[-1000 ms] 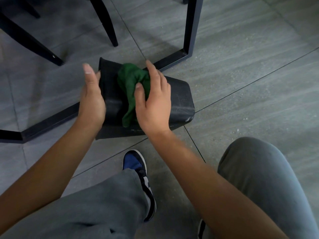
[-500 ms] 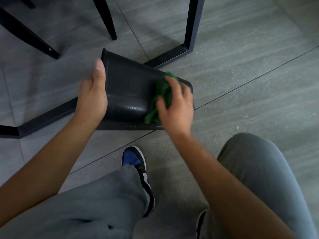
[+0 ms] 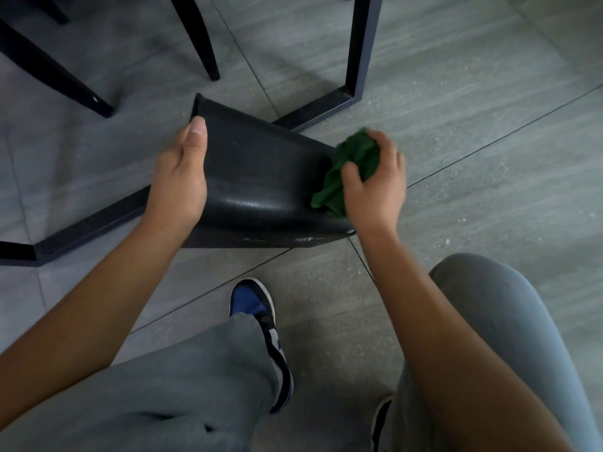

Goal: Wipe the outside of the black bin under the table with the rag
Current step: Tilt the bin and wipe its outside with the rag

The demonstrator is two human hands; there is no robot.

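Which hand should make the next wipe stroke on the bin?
Right. The right hand already grips the crumpled green rag against the black plastic bin; the left hand steadies it.

The black bin lies tipped on its side on the floor, mouth toward nine o'clock, base toward three, its glossy wall scuffed along the lower edge. The crumpled green rag presses against its base end.
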